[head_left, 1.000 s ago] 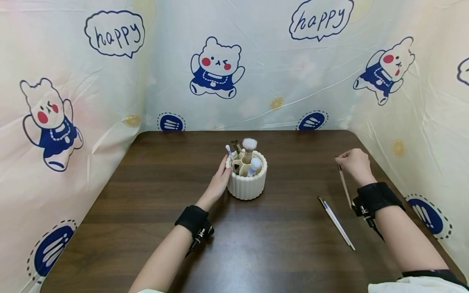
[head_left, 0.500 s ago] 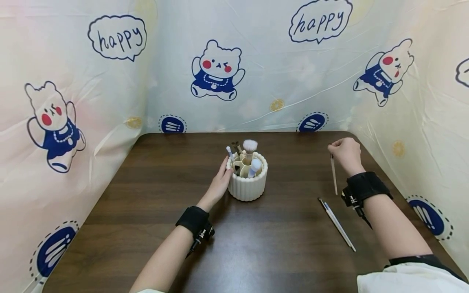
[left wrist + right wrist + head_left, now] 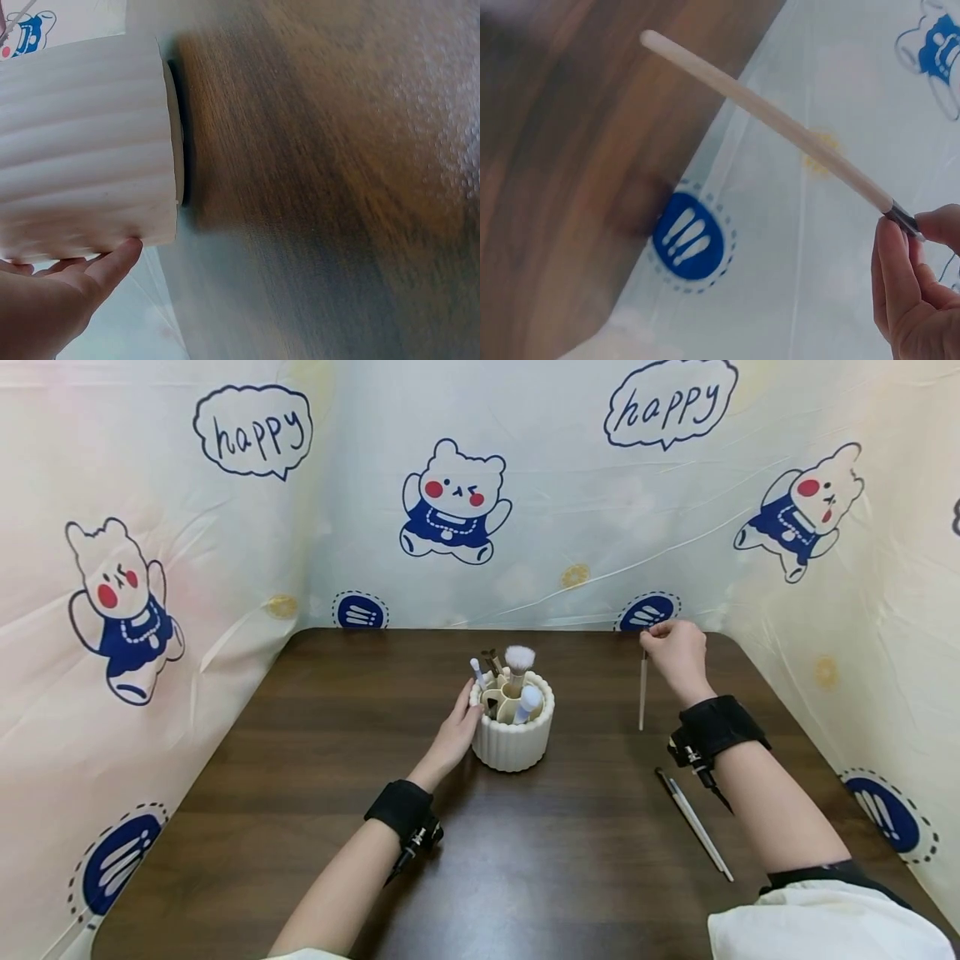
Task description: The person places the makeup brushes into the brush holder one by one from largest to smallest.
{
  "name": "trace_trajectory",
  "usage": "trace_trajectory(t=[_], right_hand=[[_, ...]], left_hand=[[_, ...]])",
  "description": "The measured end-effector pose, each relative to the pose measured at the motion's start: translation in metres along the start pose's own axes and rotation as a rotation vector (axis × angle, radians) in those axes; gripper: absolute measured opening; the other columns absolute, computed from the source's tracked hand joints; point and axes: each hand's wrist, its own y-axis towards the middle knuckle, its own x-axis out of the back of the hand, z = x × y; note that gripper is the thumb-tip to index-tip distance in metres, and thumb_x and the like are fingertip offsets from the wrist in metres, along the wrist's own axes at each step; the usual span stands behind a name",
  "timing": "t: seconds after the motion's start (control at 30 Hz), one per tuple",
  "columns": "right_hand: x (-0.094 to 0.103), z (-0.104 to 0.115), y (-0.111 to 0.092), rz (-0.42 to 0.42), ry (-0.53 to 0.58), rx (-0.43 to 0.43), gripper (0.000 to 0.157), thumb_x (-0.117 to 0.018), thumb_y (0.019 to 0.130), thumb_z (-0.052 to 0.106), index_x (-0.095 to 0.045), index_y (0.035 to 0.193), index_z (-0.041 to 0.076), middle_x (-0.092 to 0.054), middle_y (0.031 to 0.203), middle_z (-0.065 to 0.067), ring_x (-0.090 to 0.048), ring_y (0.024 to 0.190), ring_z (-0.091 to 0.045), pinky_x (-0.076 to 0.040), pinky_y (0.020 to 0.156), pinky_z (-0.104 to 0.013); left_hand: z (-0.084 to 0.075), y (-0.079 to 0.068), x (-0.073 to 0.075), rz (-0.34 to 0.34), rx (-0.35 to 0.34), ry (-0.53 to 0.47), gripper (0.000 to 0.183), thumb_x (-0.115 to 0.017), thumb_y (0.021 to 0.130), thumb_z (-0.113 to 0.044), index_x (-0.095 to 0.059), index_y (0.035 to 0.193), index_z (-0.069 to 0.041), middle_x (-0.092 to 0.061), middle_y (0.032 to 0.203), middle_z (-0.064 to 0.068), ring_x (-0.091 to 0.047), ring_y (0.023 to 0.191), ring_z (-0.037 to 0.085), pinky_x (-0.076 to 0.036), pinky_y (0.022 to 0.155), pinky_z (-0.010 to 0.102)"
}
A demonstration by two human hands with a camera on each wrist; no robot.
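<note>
A white ribbed brush holder (image 3: pixel 512 745) stands upright on the table with several makeup brushes in it, among them a fluffy white-tipped brush (image 3: pixel 519 660) and a thicker pale-blue one (image 3: pixel 527 702). Against the holder's left side rests my left hand (image 3: pixel 452 735), its fingers fairly straight; the left wrist view shows a fingertip touching the ribbed wall (image 3: pixel 90 142) near its base. My right hand (image 3: pixel 678 656) is raised toward the back right. Between thumb and fingers it pinches a makeup brush (image 3: pixel 780 124) by the metal ferrule, with the pale handle hanging down. The brush's bristles are hidden by the fingers.
Two slim makeup brushes (image 3: pixel 697 827) lie side by side on the brown table (image 3: pixel 360 710), right of centre. A printed curtain (image 3: pixel 555 510) with bear drawings hangs round the table's back and sides.
My right hand has moved left and farther back with the brush, whose handle has swung from slanted to nearly vertical. The left hand stays at the holder.
</note>
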Motion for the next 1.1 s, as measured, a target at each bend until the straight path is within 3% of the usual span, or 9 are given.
trace_trajectory(t=[0.27, 0.7, 0.9, 1.1], right_hand=[[-0.016, 0.03, 0.002, 0.027, 0.114, 0.04, 0.024, -0.057, 0.092, 0.014, -0.068, 0.1, -0.006, -0.068, 0.095, -0.025, -0.057, 0.075, -0.02, -0.04, 0.063, -0.021], [-0.036, 0.077, 0.001, 0.045, 0.22, 0.052, 0.025, -0.059, 0.092, 0.016, -0.068, 0.102, -0.005, -0.068, 0.098, -0.022, -0.059, 0.081, -0.024, -0.039, 0.064, -0.019], [-0.04, 0.091, 0.002, 0.004, 0.274, 0.037, 0.025, -0.06, 0.091, 0.016, -0.068, 0.102, -0.005, -0.069, 0.099, -0.022, -0.062, 0.086, -0.026, -0.04, 0.066, -0.018], [-0.044, 0.099, 0.001, -0.054, 0.366, 0.057, 0.022, -0.062, 0.091, 0.015, -0.067, 0.099, -0.005, -0.069, 0.097, -0.021, -0.06, 0.083, -0.02, -0.039, 0.064, -0.012]], left_hand=[[0.0, 0.002, -0.003, -0.003, -0.003, 0.007, 0.059, -0.03, 0.101, -0.042, -0.005, 0.154, -0.034, -0.014, 0.162, 0.006, -0.019, 0.147, 0.031, -0.023, 0.117, 0.054], [0.003, 0.004, -0.001, -0.011, -0.001, 0.008, 0.059, -0.029, 0.101, -0.042, -0.005, 0.154, -0.032, -0.013, 0.162, 0.005, -0.018, 0.148, 0.03, -0.022, 0.117, 0.054], [0.001, 0.003, -0.001, -0.018, 0.003, 0.014, 0.059, -0.029, 0.101, -0.042, -0.006, 0.154, -0.034, -0.013, 0.162, 0.005, -0.019, 0.147, 0.031, -0.023, 0.117, 0.054], [0.001, 0.002, -0.001, -0.018, 0.0, 0.015, 0.059, -0.03, 0.101, -0.042, -0.006, 0.154, -0.033, -0.014, 0.162, 0.006, -0.019, 0.147, 0.031, -0.022, 0.117, 0.054]])
